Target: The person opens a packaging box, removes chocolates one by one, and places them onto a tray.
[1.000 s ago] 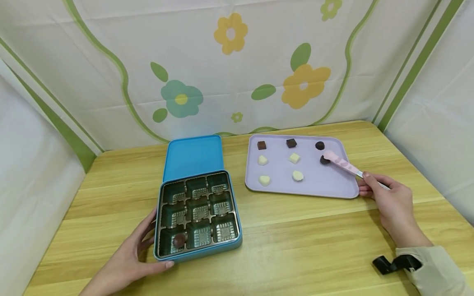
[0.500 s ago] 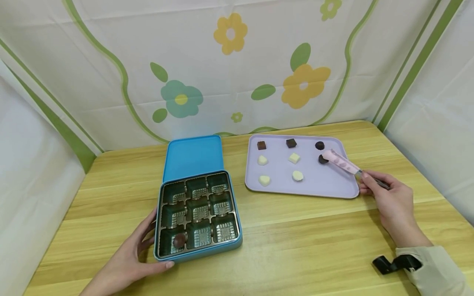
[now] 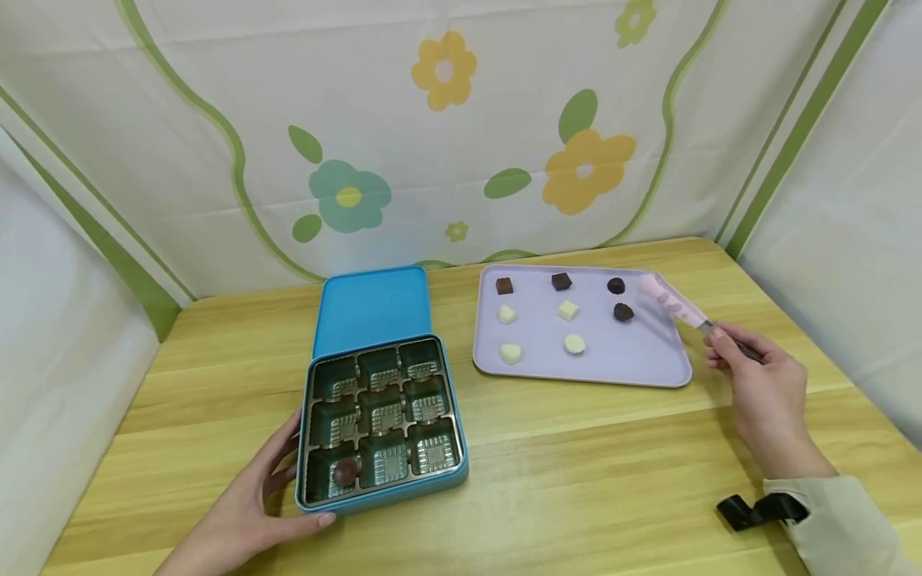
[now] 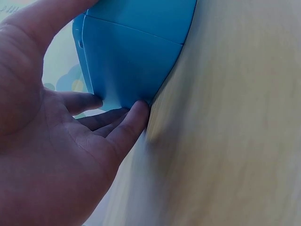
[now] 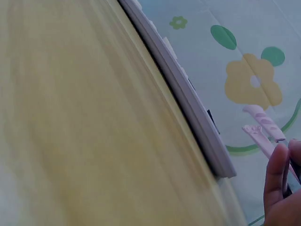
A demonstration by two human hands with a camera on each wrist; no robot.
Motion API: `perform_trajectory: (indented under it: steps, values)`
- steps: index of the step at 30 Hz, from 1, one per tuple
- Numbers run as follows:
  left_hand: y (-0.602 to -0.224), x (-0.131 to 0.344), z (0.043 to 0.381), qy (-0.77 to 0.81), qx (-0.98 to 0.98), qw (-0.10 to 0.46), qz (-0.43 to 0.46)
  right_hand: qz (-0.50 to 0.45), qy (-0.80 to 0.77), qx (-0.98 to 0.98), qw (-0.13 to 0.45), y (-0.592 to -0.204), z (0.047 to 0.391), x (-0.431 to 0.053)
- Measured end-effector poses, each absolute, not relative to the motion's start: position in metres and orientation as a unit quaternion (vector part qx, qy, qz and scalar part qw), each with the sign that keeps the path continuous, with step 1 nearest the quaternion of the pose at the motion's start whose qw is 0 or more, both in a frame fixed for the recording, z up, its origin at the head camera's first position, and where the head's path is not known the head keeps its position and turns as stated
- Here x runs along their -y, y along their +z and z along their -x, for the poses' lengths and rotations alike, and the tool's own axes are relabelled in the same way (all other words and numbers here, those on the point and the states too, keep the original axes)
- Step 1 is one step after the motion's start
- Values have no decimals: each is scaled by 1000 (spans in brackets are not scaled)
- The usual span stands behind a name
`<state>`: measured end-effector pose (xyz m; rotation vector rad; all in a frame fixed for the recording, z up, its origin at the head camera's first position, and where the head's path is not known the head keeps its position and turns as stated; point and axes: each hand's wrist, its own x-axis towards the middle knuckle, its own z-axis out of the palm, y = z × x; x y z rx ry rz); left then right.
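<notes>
My right hand (image 3: 771, 392) pinches a pair of pink-tipped tongs (image 3: 671, 300) over the right end of the lilac tray (image 3: 641, 356). In the right wrist view the two paw-patterned tong tips (image 5: 263, 123) stand apart with nothing between them. Just left of them on the tray lie two round dark chocolates, a nearer one (image 3: 623, 313) and a farther one (image 3: 615, 286). My left hand (image 3: 241, 500) grips the near left corner of a blue tin (image 3: 403, 490), thumb on the front, fingers along the side. One round brown chocolate (image 3: 346, 471) sits in the divided insert's front-left compartment.
Other chocolates on the tray include a brown square (image 3: 504, 286), a dark square (image 3: 561, 282) and several white pieces, one a white square (image 3: 568, 310). The tin's blue lid (image 3: 374, 308) lies behind it. A flowered cloth (image 3: 446, 160) hangs along the table's back edge.
The tongs have come away from the nearer round dark chocolate, moving up and right; that chocolate stays on the tray. My left hand keeps its grip on the tin. The head view has shifted slightly.
</notes>
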<state>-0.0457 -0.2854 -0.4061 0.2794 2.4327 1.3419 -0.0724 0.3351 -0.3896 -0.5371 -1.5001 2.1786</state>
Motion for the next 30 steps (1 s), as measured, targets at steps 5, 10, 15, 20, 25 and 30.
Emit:
perform_trajectory:
  steps: [5,10,15,20,25,30]
  values:
    - [-405,286,45,470,-860,180,-90,135,788,561,215,-382,72,-313]
    - [-405,287,45,471,-860,171,-98,76,728,656,185,-373,72,-272]
    - [-405,285,46,475,-858,167,-104,25,616,780,108,-370,64,-227]
    - [-405,284,46,477,-857,159,-108,-78,556,824,79,-374,58,-177]
    - [-405,285,45,482,-855,154,-112,-200,558,803,69,-374,56,-134]
    - [-405,285,45,493,-849,152,-116,-281,542,791,49,-367,57,-104]
